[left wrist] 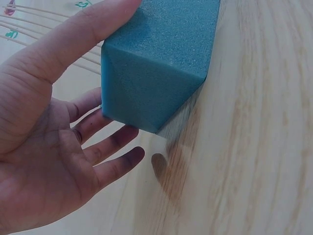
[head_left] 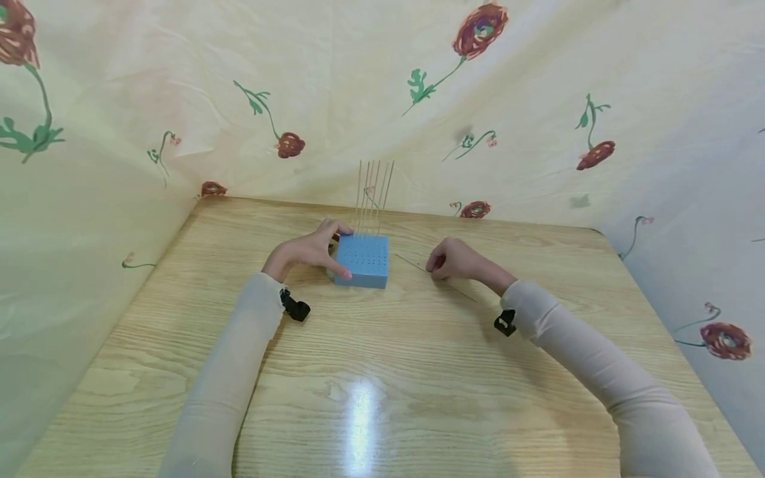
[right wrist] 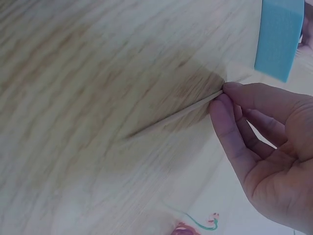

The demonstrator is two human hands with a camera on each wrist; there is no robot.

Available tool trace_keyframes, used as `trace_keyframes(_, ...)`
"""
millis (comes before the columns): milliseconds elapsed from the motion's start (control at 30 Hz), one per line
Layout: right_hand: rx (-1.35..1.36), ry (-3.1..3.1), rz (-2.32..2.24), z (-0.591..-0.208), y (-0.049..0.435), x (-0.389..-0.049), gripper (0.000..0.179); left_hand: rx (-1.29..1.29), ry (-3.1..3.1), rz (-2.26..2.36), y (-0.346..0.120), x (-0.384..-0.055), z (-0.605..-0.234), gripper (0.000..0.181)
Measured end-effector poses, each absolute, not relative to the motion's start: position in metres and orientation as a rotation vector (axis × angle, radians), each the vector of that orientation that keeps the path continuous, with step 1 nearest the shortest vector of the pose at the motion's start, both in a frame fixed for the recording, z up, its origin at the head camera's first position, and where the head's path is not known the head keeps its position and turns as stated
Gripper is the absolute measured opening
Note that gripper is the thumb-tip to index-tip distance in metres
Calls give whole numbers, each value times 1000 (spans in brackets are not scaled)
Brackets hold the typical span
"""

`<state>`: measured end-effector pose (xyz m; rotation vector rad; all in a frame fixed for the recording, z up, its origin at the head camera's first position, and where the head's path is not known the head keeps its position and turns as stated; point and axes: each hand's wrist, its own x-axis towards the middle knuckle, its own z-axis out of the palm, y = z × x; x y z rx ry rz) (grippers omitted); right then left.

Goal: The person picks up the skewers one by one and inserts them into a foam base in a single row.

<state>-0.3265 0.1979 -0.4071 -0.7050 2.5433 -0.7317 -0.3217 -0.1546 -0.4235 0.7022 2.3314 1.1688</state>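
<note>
My left hand (head_left: 307,251) holds a blue block (head_left: 363,255) at its left side, the thumb near the front corner and fingers toward the back. Rows of small holes dot the block's top. Several thin wooden sticks (head_left: 387,189) stand up along its back edge. In the left wrist view the thumb lies over an edge of the block (left wrist: 161,44), with fingertips touching its side. To the right of the block, my right hand (head_left: 457,259) pinches one thin wooden stick (right wrist: 176,114) between thumb and finger. That stick lies slanted, close to the tabletop.
Beneath everything is a wood-grain table (head_left: 370,352) with a bright light reflection at the front. A flowered cloth (head_left: 358,79) hangs behind and at both sides. Each wrist carries a small black camera mount (head_left: 295,307).
</note>
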Motion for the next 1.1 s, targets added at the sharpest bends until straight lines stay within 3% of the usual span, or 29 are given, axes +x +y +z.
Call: trace_keyframes(1100,-993,2498,-704,-420,218,-331,18,700,2330,1175,-155,-320,-423,92)
